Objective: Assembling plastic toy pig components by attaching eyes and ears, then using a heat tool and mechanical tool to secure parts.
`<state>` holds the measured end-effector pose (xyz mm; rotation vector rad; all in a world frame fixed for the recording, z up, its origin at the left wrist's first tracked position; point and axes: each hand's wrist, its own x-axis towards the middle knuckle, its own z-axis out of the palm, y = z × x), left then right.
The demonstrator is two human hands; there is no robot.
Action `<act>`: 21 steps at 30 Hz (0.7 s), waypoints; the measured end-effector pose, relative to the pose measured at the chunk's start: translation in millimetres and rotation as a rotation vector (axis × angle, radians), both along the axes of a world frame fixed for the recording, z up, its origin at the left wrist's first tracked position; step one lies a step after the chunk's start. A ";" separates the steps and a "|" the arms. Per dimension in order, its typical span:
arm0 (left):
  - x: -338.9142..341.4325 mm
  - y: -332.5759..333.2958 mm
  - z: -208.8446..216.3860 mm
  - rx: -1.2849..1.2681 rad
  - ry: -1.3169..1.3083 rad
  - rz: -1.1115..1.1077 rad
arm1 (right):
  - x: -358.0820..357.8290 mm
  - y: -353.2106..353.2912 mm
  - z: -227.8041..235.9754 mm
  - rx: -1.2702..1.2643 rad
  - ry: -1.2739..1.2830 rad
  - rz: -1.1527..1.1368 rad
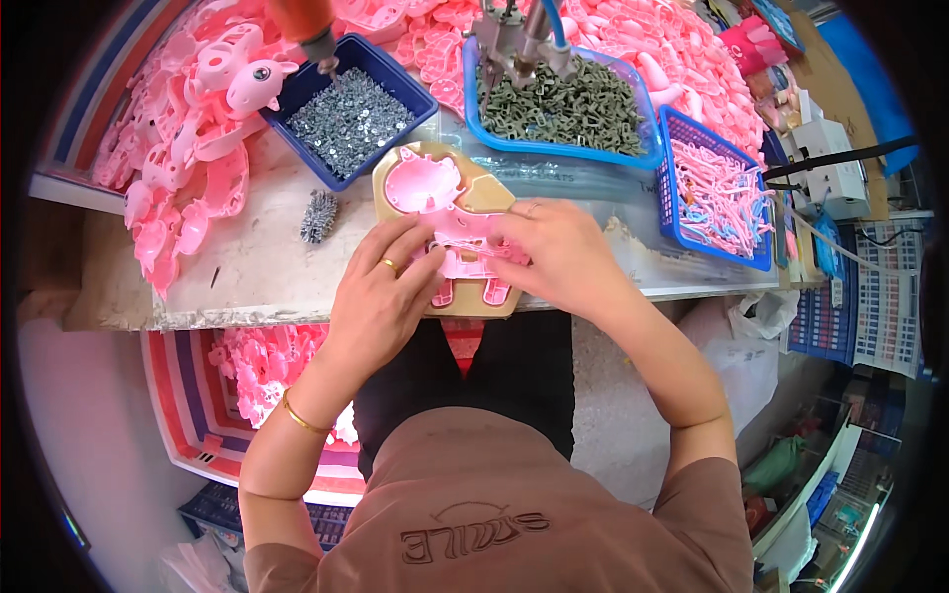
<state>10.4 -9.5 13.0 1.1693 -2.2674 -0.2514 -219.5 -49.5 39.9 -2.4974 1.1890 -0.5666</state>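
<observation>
A pink animal-shaped plastic toy shell half [423, 186] lies hollow side up in a tan fixture [390, 163] at the table's front edge. My left hand [388, 272] bends over the left side of its body, fingertips closed at the shell's edge. From the right, my right hand [559, 247] pinches at the body's other side; any small part between its fingers is hidden. Thin pink pieces [465, 247] show inside the body between both hands.
Behind the fixture stand a dark blue bin of screws [351, 114] and a blue tub of dark green parts [563, 109]. A blue basket [717, 198] holds pink and blue sticks. Screws cluster [318, 217] on the table. An orange-topped driver [306, 30] and metal tool head [519, 44] hang above. Pink shells [188, 158] pile left.
</observation>
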 end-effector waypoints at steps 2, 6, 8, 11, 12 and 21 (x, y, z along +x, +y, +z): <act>-0.4 -2.0 -2.0 0.000 0.002 -0.008 | 3.3 -2.0 -3.3 -0.003 0.052 0.002; 0.5 0.4 2.3 0.012 0.012 -0.008 | 9.2 1.1 8.2 -0.045 0.079 -0.034; -0.2 -1.3 1.1 0.012 0.012 -0.010 | 7.6 -2.3 5.7 -0.003 0.070 -0.050; -0.1 -2.3 0.4 0.013 0.009 -0.009 | 4.1 -5.4 1.6 0.026 0.076 -0.070; 0.2 -2.6 0.5 0.015 0.006 -0.007 | 3.9 -6.5 1.1 0.014 0.092 -0.074; 3.7 17.4 4.3 0.022 0.029 0.053 | 8.8 -10.6 7.7 0.211 0.193 -0.088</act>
